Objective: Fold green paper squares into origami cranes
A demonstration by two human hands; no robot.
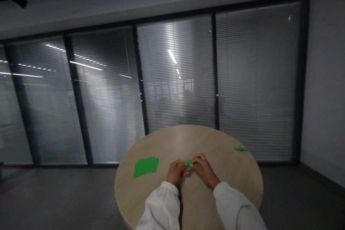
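A small piece of folded green paper is held between my two hands above the middle of the round table. My left hand pinches it from the left, fingers closed. From the right, my right hand grips its other side with thumb and fingertips. My fingers cover much of the paper, so its full shape is hidden. To the left of my hands lie flat green paper sheets, overlapping one another. A folded green paper shape rests near the table's right edge.
The round wooden table has a curved edge on all visible sides. Behind it stands a glass partition with blinds and dark frames. A plain wall is on the right, and grey floor surrounds the table.
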